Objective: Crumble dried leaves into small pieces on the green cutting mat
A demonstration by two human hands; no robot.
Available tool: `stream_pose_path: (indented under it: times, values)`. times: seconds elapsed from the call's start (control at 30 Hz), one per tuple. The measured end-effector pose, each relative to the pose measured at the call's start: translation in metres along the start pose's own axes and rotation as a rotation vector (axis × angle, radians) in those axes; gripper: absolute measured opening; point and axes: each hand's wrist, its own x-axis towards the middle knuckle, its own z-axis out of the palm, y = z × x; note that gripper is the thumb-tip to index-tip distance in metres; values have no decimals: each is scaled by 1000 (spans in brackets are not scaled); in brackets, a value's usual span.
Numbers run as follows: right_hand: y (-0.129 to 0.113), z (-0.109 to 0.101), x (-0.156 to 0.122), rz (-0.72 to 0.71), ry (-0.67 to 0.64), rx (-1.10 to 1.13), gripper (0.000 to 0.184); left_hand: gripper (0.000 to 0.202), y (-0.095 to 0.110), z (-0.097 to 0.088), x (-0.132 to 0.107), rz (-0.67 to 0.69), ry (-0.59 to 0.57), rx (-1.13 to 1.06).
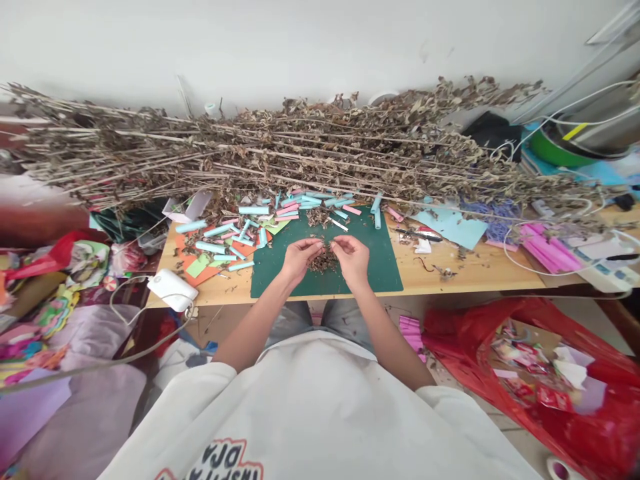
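Observation:
Both my hands meet over a green cutting mat (385, 267) at the front of the wooden table. My left hand (301, 259) pinches with thumb and forefinger at bits of dried leaf. Opposite it, my right hand (353, 260) is closed in a similar pinch, its fingertips close to the left ones. Whatever sits between the fingertips is too small to make out clearly. Beneath and between the hands lies a small heap of crumbled dried leaves (321, 261). Another little pile of leaf bits (319, 217) rests farther back on the mat.
Long dried plant stalks (280, 150) span the table's back. Blue and pink paper rolls (254, 211) lie scattered behind and left of the mat. A white power bank (173, 290) with a cable sits at the left edge. A red plastic bag (465, 340) holding wrappers stands lower right.

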Motion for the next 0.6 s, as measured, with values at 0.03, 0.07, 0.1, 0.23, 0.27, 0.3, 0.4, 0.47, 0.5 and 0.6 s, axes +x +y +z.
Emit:
stream_pose_path:
  times: [0.03,0.07,0.1,0.23,0.27,0.3,0.4,0.47,0.5,0.6]
  values:
    - [0,-3,0,-53,-32,-81,14,31,0,-2,0,-8,1,2]
    - [0,-5,-1,-104,-64,-154,13,31,0,-3,1,-13,1,7]
    - [-1,-7,-1,-148,-90,-208,14,31,0,-5,1,-17,-2,15]
    - [-2,-8,-3,-197,-177,-207,24,33,-3,-7,2,-11,-42,84]
    - [-2,-7,-3,-192,-192,-196,25,33,-4,-7,2,0,-49,108]
    - [-2,-7,-4,-194,-200,-194,25,33,-4,-6,2,15,-50,131]
    - [-5,-6,-4,-243,-176,-247,19,35,-4,-6,3,74,-35,215]
    - [-7,-6,-4,-293,-167,-294,17,33,-5,-8,3,128,-21,306]
    - [-8,-6,-4,-315,-172,-316,16,31,-5,-8,3,161,-12,364]
    - [-7,-4,-4,-304,-171,-340,14,23,-7,-9,4,256,21,513]
